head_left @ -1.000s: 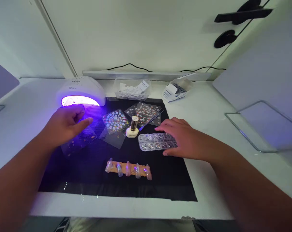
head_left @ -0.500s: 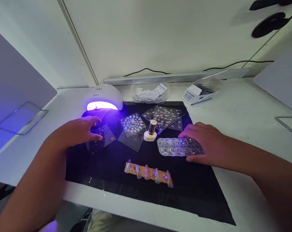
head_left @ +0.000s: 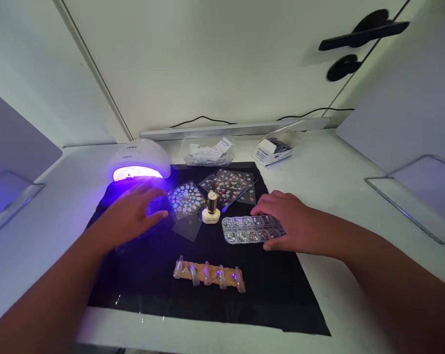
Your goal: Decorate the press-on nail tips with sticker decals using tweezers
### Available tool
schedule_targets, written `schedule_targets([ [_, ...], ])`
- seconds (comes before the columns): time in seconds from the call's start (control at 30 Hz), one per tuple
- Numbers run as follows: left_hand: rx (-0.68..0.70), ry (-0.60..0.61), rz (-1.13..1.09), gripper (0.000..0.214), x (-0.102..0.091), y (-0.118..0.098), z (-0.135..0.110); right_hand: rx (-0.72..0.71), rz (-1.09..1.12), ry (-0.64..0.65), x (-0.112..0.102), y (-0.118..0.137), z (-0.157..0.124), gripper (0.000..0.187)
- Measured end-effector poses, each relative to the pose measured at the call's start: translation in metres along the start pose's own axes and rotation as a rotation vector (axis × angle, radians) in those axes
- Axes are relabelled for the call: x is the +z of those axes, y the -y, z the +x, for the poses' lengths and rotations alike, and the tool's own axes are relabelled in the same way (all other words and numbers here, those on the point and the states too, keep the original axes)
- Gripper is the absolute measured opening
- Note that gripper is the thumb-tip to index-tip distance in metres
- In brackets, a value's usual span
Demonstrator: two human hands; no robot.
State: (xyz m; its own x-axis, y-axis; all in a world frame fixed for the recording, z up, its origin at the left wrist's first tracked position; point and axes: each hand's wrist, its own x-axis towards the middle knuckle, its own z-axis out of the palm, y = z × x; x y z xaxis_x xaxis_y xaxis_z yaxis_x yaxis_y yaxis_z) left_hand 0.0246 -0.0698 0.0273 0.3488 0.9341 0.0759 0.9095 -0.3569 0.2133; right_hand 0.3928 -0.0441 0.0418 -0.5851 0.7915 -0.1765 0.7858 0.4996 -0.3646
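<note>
My right hand (head_left: 284, 221) grips the right end of a clear rhinestone case (head_left: 244, 230), thumb along the near edge and fingers at the far edge. Sparkling stones fill its small compartments. My left hand (head_left: 137, 209) is held with fingers and thumb apart in front of the lit nail lamp (head_left: 139, 156); nothing shows in it. It covers the mat's left part. Between the hands stand a nail polish bottle (head_left: 211, 211) and a nail sticker sheet (head_left: 186, 198). Nearer me lies a tan strip (head_left: 207, 274) bearing several translucent false nails.
A black mat (head_left: 259, 300) covers part of the white table (head_left: 329, 196). More sticker sheets (head_left: 229, 184) and tweezers (head_left: 240, 194) lie behind the bottle. Along the back are a clear tub of packets (head_left: 207, 152) and an alcohol pad box (head_left: 274, 150).
My left hand has shifted in over the sticker sheet it was beside, which is now hidden. The view has swung right. My right hand keeps hold of the rhinestone case.
</note>
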Motion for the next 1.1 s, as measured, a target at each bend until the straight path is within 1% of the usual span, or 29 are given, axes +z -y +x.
schedule_targets([
  [0.07, 0.057, -0.009, -0.005, 0.043, 0.012, -0.011, 0.005, -0.016, 0.011, -0.011, 0.0, 0.0, -0.002, 0.048],
  [0.17, 0.04, -0.05, 0.017, 0.055, 0.032, -0.017, 0.014, -0.063, 0.048, -0.048, 0.002, -0.004, -0.002, 0.045],
  [0.23, 0.005, -0.073, 0.034, 0.062, 0.042, -0.016, 0.02, -0.09, 0.076, -0.107, 0.004, -0.009, 0.0, 0.041],
  [0.3, -0.013, -0.081, 0.045, 0.064, 0.048, -0.013, 0.024, -0.092, 0.094, -0.206, 0.005, -0.016, 0.003, 0.034],
  [0.43, -0.009, -0.077, 0.044, 0.061, 0.048, -0.011, 0.027, -0.033, 0.088, -0.424, 0.007, -0.025, 0.012, 0.021],
  [0.5, -0.001, -0.066, 0.035, 0.059, 0.045, -0.012, 0.026, -0.008, 0.068, -0.482, 0.009, -0.025, 0.015, 0.018],
  [0.63, 0.005, -0.051, 0.012, 0.054, 0.041, -0.015, 0.025, 0.032, 0.0, -0.541, 0.013, -0.016, 0.019, 0.021],
  [0.77, 0.001, -0.058, -0.018, 0.052, 0.039, -0.016, 0.026, 0.063, -0.092, -0.546, 0.008, 0.002, 0.024, 0.021],
  [0.9, -0.006, -0.076, -0.067, 0.057, 0.037, -0.014, 0.025, 0.078, -0.202, -0.477, -0.008, 0.014, 0.036, 0.022],
  [1.0, -0.038, -0.097, -0.127, 0.064, 0.037, -0.011, 0.025, 0.085, -0.267, -0.408, -0.013, 0.013, 0.05, 0.024],
  [1.1, -0.087, -0.111, -0.206, 0.072, 0.039, -0.007, 0.026, 0.089, -0.31, -0.371, -0.009, 0.006, 0.059, 0.027],
])
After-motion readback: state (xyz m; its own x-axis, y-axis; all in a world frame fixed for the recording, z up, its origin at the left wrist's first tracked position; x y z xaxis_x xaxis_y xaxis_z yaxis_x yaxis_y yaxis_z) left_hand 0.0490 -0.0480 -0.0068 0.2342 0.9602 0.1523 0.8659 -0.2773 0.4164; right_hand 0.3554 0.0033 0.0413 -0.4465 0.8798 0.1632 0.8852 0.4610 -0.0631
